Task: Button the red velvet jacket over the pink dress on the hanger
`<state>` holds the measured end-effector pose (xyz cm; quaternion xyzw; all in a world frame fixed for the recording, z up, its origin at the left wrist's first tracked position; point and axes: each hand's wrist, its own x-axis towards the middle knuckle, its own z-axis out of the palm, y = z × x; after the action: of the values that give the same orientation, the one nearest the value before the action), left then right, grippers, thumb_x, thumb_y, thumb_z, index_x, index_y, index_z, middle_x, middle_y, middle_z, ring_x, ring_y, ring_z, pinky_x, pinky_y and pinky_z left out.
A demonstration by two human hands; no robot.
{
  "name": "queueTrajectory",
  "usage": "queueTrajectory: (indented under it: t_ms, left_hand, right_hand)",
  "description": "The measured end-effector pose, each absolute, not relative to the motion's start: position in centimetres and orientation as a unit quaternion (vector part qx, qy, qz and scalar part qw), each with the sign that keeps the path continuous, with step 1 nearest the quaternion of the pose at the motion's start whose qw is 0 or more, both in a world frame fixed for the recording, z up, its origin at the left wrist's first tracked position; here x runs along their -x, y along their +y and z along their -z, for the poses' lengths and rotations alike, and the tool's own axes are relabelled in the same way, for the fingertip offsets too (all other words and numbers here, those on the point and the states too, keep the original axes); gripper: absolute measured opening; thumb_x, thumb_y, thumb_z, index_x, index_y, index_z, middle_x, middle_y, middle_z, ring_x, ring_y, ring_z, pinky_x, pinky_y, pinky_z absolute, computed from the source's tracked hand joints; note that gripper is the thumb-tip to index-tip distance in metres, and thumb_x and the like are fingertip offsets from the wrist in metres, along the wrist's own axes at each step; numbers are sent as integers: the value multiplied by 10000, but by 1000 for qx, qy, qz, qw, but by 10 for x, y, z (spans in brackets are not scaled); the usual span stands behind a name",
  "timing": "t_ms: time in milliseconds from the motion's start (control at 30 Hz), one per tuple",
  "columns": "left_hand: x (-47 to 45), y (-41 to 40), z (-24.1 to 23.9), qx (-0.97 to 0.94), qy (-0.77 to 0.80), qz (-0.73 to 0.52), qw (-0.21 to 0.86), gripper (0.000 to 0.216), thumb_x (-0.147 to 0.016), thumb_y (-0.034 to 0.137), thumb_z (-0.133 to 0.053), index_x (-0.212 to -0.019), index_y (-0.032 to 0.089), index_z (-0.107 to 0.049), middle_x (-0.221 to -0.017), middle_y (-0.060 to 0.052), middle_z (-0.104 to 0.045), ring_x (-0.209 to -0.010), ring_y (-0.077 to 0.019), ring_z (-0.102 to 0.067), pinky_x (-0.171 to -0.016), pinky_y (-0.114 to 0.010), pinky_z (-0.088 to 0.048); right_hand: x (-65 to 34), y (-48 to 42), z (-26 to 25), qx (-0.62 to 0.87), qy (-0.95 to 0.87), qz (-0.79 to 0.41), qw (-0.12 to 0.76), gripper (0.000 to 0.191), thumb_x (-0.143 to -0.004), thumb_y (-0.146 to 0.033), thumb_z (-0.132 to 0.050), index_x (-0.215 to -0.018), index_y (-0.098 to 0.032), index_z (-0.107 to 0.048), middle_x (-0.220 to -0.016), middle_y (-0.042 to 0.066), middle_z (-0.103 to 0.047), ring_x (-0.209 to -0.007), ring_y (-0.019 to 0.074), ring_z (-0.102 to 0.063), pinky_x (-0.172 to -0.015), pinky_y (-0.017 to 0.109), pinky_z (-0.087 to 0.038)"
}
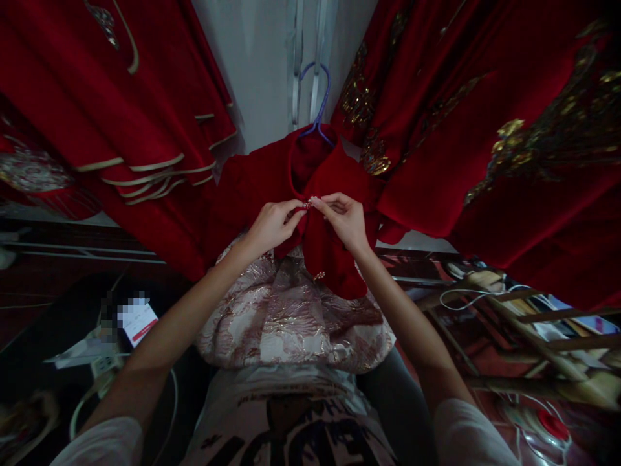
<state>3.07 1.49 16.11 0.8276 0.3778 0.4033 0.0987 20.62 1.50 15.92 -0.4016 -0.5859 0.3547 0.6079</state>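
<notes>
A small red jacket (252, 162) hangs in front of me on a purple hanger (320, 110). Below the jacket spreads a shiny pink-and-silver brocade skirt (291, 323), resting over my lap. At the jacket's neck opening, my left hand (276, 223) pinches one side of a small beaded fastener (307, 204). Facing it, my right hand (347, 220) pinches the other side, thumb and forefinger together. The fingertips almost meet and partly hide the fastener, so I cannot tell if it is joined. Lower on the jacket front sits another beaded fastener (319, 276).
Red garments with pale edging (160, 129) hang at left; gold-embroidered red garments (485, 162) hang at right. At lower left lie a white-and-red card (138, 320) and a power strip (104, 372) with a cable. A wooden rack (533, 330) with cords stands at right.
</notes>
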Motion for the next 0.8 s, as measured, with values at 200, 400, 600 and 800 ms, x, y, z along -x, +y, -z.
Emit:
queueTrajectory:
  t_ms: [200, 400, 600, 800]
  left_hand:
    - [-30, 11, -165, -835, 377, -387, 106, 218, -879, 220, -529, -1043, 147, -652, -656, 1, -661, -528, -99, -593, -544, -203, -427]
    - [-30, 11, -176, -853, 364, -366, 80, 229, -910, 301, -504, -894, 147, -672, -632, -7, -646, -536, -99, -579, -534, -210, -399]
    - [-30, 14, -178, -859, 363, -356, 58, 212, -891, 247, -497, -821, 138, -666, -597, -5, -621, -492, -81, -521, -508, -216, -345]
    - [-29, 18, -179, -870, 355, -339, 41, 236, -881, 250, -491, -789, 136, -676, -584, -4, -617, -481, -76, -514, -509, -217, -343]
  right_hand:
    - [-204, 12, -159, 394, -599, -327, 616, 292, -685, -429, -792, -778, -175, -682, -802, 22, -734, -723, 136, -684, -696, 268, -554]
    - [-202, 9, -159, 397, -615, -283, 619, 286, -717, -439, -769, -779, -174, -683, -805, 21, -732, -728, 138, -682, -722, 282, -561]
    - [-206, 13, -159, 406, -613, -302, 607, 286, -702, -449, -776, -781, -181, -713, -818, 29, -746, -744, 155, -695, -728, 300, -576]
    - [-214, 15, -163, 415, -629, -314, 578, 294, -646, -432, -820, -782, -182, -747, -813, 38, -758, -736, 174, -708, -718, 312, -585]
